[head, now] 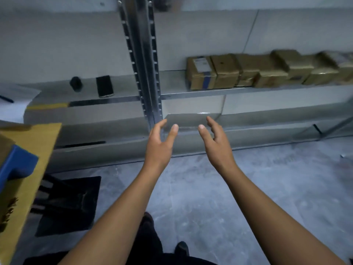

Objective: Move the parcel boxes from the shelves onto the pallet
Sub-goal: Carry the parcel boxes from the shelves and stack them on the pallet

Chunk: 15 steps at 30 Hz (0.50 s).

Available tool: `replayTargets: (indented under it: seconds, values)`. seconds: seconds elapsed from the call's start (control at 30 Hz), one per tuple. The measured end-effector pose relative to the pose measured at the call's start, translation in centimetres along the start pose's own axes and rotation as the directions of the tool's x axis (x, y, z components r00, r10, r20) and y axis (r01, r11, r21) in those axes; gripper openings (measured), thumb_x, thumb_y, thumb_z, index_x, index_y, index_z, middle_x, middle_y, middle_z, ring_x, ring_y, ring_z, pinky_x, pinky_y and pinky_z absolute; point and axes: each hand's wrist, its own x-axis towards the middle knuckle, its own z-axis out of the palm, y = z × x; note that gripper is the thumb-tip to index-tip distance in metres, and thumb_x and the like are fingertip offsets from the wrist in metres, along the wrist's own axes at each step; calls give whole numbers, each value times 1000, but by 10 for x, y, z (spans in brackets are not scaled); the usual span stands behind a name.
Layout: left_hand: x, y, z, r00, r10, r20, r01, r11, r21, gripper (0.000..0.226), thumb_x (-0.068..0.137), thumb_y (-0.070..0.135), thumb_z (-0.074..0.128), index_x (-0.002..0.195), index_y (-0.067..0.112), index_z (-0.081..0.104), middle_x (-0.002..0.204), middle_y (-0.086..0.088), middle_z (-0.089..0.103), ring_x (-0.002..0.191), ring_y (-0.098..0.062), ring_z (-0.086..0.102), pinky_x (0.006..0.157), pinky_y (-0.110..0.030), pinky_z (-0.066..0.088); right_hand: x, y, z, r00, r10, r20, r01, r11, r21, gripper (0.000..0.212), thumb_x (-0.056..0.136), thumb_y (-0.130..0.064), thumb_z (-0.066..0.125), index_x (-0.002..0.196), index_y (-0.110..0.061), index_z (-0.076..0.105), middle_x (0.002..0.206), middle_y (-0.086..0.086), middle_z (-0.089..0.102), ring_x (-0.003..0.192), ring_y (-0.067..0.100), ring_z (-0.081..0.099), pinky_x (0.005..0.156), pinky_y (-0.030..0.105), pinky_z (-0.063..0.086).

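While on shelf, box row left-to-right

L hand & R hand hang in open air above the floor; the steel upright post stands just behind the L hand, betw. the two bays. R bay: parcel boxes pack the shelf from mid to far right, w/ bare shelf betw. post & first box and free room above the row. L bay has a phone & a small black object, and a big box w/ blue tape crowds the near left.
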Motion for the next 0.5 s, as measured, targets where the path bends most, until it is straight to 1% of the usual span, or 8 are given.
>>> replayTargets:
  seconds: [0.1,0.17,0.23,0.3,0.37,0.43,0.5]
  values:
    - [36,-2,33,998,-21,65,22,1000,-18,71,83,76,60,141,35,55,147,17,54,135,-2,49,113,-29,38,28,18,-18,997,53,-51,-54,998,-10,68,101,-60,56,160,-27,41,164,-9,41,151,8,36,125,40,32]
    - [64,-7,51,995,-38,94,40,999,-13,75,79,82,56,140,40,53,147,18,53,136,-4,49,114,-33,39,53,30,-25,994,85,-68,-87,996,-27,68,102,-60,55,160,-28,41,164,-9,41,150,8,37,123,38,33]
    - [98,-13,67,993,-52,109,53,999,-8,74,79,84,56,141,42,52,149,18,51,137,-3,47,115,-36,39,85,40,-28,991,106,-76,-109,993,-45,68,102,-60,55,160,-29,40,163,-10,41,148,5,37,122,35,33]
    - [135,-18,81,992,-52,117,52,999,1,75,79,84,55,141,43,52,150,18,50,135,0,46,113,-32,38,122,47,-27,990,115,-86,-120,991,-59,69,101,-61,55,160,-28,40,162,-11,41,144,0,37,120,32,33]
    - [174,-20,94,991,-41,128,40,999,10,70,81,82,53,141,46,52,151,18,48,133,2,45,108,-28,36,161,51,-26,987,128,-96,-135,988,-75,70,101,-61,54,160,-27,41,161,-10,42,141,-2,37,118,30,33]
    - [215,-20,106,989,-43,145,39,999,27,65,85,78,52,143,49,50,154,18,46,134,1,43,104,-26,35,198,52,-24,983,155,-98,-163,983,-82,69,102,-61,54,160,-27,40,161,-11,42,139,-3,37,118,30,34]
    - [253,-18,118,987,-51,151,42,997,61,60,89,76,52,144,52,48,156,16,42,133,2,41,102,-27,34,232,52,-22,981,171,-91,-180,979,-96,69,102,-62,53,160,-29,40,162,-11,41,142,-2,37,119,32,34]
